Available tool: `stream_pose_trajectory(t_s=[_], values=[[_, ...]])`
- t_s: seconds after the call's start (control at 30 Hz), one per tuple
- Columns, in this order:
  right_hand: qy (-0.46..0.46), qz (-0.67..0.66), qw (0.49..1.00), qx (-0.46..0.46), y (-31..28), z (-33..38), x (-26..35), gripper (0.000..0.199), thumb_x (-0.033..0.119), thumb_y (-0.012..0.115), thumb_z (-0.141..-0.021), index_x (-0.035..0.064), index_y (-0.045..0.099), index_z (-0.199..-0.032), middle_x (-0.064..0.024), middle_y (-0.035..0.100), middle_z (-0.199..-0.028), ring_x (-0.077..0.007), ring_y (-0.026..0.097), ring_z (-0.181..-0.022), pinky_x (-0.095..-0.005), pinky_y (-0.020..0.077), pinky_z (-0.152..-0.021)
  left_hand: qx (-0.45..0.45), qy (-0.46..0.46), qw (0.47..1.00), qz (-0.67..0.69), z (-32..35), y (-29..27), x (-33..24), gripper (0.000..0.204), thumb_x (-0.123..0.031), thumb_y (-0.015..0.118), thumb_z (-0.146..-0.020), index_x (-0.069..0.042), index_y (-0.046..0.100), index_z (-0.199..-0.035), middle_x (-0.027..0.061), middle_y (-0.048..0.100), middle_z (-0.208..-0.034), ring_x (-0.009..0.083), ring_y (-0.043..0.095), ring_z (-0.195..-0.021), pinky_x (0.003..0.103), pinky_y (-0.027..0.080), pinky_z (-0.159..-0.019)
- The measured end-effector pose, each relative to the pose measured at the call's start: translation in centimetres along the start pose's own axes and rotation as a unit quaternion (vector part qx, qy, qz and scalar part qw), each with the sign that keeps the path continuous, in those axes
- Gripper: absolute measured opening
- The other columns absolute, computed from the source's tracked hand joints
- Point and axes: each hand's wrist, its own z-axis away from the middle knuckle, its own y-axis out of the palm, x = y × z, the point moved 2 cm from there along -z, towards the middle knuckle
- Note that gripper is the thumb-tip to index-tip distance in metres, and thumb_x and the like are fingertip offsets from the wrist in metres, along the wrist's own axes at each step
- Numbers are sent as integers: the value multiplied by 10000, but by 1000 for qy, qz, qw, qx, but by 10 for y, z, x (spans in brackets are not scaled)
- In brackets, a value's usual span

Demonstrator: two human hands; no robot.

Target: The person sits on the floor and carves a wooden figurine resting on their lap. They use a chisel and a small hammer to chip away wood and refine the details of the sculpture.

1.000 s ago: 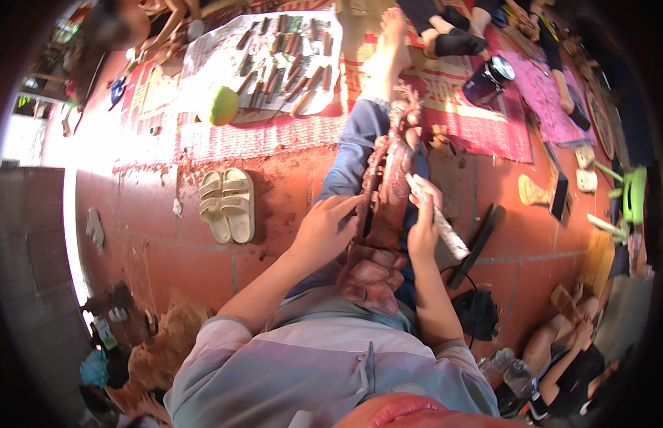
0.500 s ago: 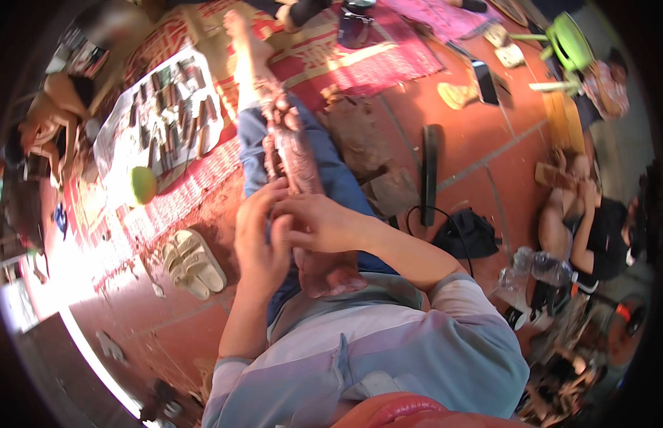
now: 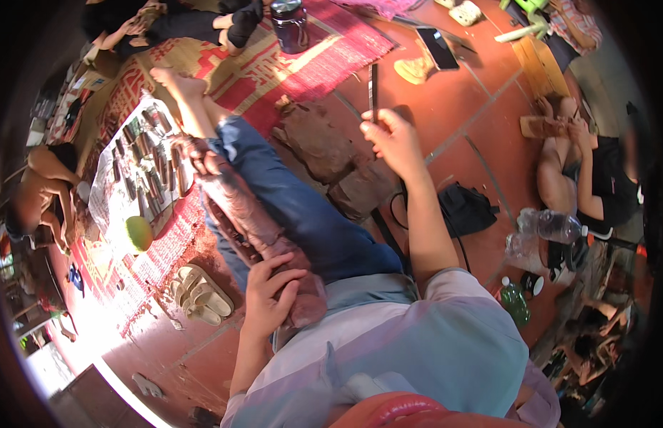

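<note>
Wood, dark and reddish-brown, makes up the long carved piece [image 3: 249, 207] lying along our outstretched leg, its near end against our lap and its far end reaching toward our bare foot [image 3: 176, 82]. We judge it heavy and stiff, a solid block that will not flex, with a rough, knobbly surface that gives good purchase rather than slipping. Fine raised details may chip if knocked, so we would hold it by the thick near end, or cradle it along its length with the leg beneath.

Our left hand [image 3: 268, 296] rests on that near end, fingers spread and curled loosely over the top, pressing it steady rather than clamping it. Our right hand [image 3: 394, 139] is lifted well to the right and farther off, fingers closed around a thin dark tool [image 3: 373, 89] that stands nearly upright; it looks light and rigid, easily held near its lower end as we do now. We cannot tell what kind of tip it has.

To the left of the leg, a pale sheet [image 3: 110, 192] on a red mat [image 3: 167, 242] carries rows of similar slim tools [image 3: 149, 178], with a green ball [image 3: 139, 232] at its near edge and a pair of sandals [image 3: 201, 294] nearer still. Rough brown lumps [image 3: 331, 157] lie on the red tiled floor [image 3: 488, 121] just right of the leg, and a black bag [image 3: 468, 210] sits beside our right forearm.
</note>
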Motion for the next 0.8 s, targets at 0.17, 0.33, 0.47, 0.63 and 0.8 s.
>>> stream_pose_trajectory(t_s=[0.17,0.33,0.47,0.63,0.8], values=[[-1,194,979,-66,-44,-16,-52,274,240,725,-808,19,672,-962,-104,638,-709,-207,610,-629,-337,483,-601,-82,3,997,-15,24,0,6,236,-101,630,-727,-88,764,-921,127,639,-1166,287,536,-1060,386,405,-943],[-50,269,960,-56,-7,-17,-87,297,275,737,-753,27,676,-905,-209,663,-853,-379,653,-825,-450,516,-730,-119,1,993,2,37,2,11,246,-120,613,-715,-85,764,-906,129,639,-1165,296,531,-1074,407,397,-954],[-32,351,935,27,51,-23,-95,271,247,747,-754,63,681,-942,-201,643,-930,-377,645,-912,-467,520,-798,-108,-2,994,11,31,4,15,239,-125,611,-728,-82,762,-908,132,639,-1174,298,531,-1081,408,389,-964],[-34,352,935,0,92,-31,-113,345,182,767,-754,107,620,-1056,-142,640,-1017,-350,635,-957,-447,512,-799,-104,-4,995,5,30,6,11,234,-128,609,-745,-80,761,-916,132,641,-1178,293,530,-1088,400,383,-969],[-60,296,953,32,84,-29,-121,393,175,761,-764,122,612,-1125,-119,631,-1023,-319,646,-964,-439,521,-826,-94,0,996,13,24,5,14,232,-114,612,-743,-79,761,-918,129,641,-1181,285,529,-1098,393,386,-970]])
